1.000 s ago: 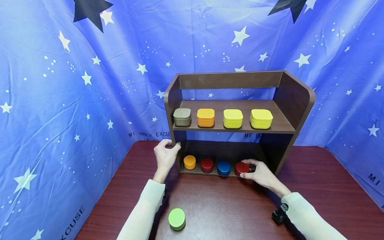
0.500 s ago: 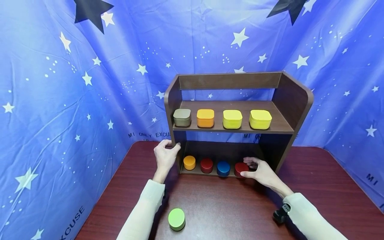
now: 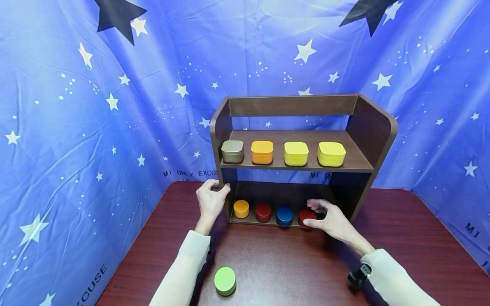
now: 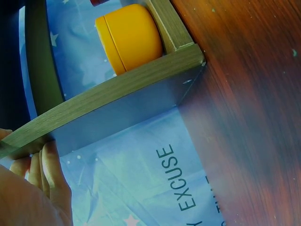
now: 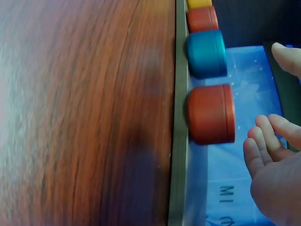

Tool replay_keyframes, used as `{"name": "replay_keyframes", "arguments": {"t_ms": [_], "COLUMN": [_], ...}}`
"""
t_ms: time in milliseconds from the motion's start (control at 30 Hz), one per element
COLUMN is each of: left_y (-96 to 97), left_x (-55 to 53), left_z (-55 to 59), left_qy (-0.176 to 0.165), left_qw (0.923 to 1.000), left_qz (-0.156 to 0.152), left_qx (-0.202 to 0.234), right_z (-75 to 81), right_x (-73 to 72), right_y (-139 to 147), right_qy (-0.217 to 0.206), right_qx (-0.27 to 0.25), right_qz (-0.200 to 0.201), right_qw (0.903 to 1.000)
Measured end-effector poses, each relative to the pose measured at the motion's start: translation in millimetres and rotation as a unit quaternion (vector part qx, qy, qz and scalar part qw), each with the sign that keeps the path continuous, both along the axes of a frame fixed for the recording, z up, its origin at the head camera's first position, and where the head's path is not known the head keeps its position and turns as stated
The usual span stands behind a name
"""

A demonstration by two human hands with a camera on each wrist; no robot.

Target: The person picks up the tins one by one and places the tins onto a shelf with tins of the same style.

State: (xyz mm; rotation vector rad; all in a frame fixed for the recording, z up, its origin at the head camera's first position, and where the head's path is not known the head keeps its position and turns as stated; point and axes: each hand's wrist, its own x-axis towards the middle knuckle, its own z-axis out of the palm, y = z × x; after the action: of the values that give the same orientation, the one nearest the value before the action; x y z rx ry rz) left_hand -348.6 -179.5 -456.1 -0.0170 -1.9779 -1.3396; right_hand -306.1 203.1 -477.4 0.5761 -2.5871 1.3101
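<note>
A dark brown two-tier wooden shelf (image 3: pixel 292 105) stands on the table. My left hand (image 3: pixel 210 203) pinches the front edge of its left side panel, thumb on one face and fingers on the other in the left wrist view. Along the lower tier's front edge sit a yellow-orange round tin (image 3: pixel 241 208), a red round tin (image 3: pixel 263 212), a blue round tin (image 3: pixel 284 216) and a second red round tin (image 5: pixel 209 114) at the right. My right hand (image 3: pixel 333 220) is beside that last tin, fingers spread and apart from it in the right wrist view.
On the upper tier stand a grey-green square tin (image 3: pixel 232 151), an orange one (image 3: pixel 262 152) and two yellow square tins (image 3: pixel 296 154). A light green round tin (image 3: pixel 225 281) sits on the reddish wooden table (image 3: pixel 283 272), near my left forearm. Behind hangs a blue starry cloth (image 3: pixel 145 106).
My right hand's fingers have loosened and drawn back from the right-hand red tin, which stays on the lower tier. My left hand keeps its hold on the side panel.
</note>
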Motion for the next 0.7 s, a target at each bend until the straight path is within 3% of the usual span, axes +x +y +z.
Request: {"name": "replay_keyframes", "arguments": {"t_ms": [333, 700], "left_y": [-0.5, -1.7], "left_x": [-0.2, -1.9], "left_z": [-0.1, -1.3], "left_qy": [0.0, -0.003], "left_qw": [1.0, 1.0], "left_qz": [-0.003, -0.005], "left_qx": [0.003, 0.006], "right_z": [8.9, 9.4], "right_x": [11.6, 21.3], "right_y": [-21, -49], "right_qy": [0.029, 0.027], "right_qx": [-0.009, -0.007], "right_qz": [0.049, 0.114], "right_qw": [0.9983, 0.9931]}}
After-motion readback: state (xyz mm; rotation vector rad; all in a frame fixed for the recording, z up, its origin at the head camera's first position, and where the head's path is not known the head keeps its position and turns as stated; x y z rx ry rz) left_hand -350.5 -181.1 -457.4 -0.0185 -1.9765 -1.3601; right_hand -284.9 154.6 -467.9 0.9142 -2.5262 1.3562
